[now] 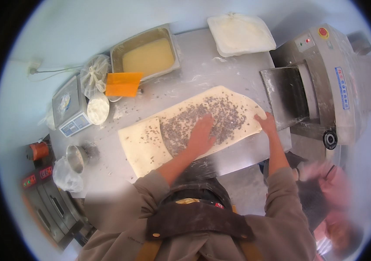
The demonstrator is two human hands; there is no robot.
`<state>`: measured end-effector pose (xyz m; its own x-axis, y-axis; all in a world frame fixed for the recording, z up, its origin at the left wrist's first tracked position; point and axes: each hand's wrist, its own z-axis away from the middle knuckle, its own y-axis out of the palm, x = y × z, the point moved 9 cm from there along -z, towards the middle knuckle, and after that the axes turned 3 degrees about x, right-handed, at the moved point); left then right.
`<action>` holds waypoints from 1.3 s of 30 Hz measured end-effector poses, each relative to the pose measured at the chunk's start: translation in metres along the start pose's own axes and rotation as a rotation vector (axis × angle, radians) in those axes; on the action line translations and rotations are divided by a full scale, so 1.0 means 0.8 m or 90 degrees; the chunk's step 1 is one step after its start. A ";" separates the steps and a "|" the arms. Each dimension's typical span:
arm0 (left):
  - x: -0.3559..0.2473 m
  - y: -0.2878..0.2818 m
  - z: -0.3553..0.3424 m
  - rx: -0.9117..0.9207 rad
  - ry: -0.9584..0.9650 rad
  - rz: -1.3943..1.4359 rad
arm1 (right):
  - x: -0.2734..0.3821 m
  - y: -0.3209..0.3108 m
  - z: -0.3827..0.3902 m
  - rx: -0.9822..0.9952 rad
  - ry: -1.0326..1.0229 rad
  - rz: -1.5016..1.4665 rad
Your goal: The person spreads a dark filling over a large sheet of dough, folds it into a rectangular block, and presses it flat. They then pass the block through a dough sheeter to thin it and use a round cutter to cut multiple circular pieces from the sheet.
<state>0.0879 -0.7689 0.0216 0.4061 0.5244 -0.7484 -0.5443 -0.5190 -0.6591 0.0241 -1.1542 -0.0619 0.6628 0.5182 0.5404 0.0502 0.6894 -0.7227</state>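
Note:
A long sheet of pale dough (250, 106) lies on the metal table, with a thick scatter of small dark brown bits (181, 130) over its middle. Its left end is a flap (142, 143) folded over toward the middle, with a few bits on top. My left hand (202, 135) rests on the bits near the middle, fingers stretched out and palm down. At the sheet's right end, my right hand (268, 122) pinches the dough's edge between thumb and fingers.
A dough-rolling machine (324, 82) stands at the right, its black tray (283, 95) beside the dough. At the back are a metal pan (174, 48) and a plastic-wrapped white tub (242, 35). A scale (70, 104), orange scraper (123, 84) and metal bowl (76, 158) are left. A person (331, 187) is at lower right.

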 end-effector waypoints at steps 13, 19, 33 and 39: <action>-0.028 0.081 -0.031 0.144 0.091 -0.225 | 0.181 0.069 0.145 -0.214 -0.388 0.062; -0.022 0.090 -0.012 0.169 0.126 -0.254 | 0.181 0.085 0.142 -0.200 -0.376 0.074; -0.030 0.101 0.003 0.201 0.169 -0.263 | 0.175 0.087 0.137 -0.231 -0.354 0.005; -0.037 0.106 0.010 0.213 0.190 -0.275 | 0.161 0.091 0.122 -0.175 -0.311 0.020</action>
<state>0.0237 -0.8228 -0.0114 0.8019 0.4038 -0.4403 -0.4666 -0.0369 -0.8837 0.0398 -0.9880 -0.0026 0.2472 0.7556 0.6066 0.2725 0.5466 -0.7918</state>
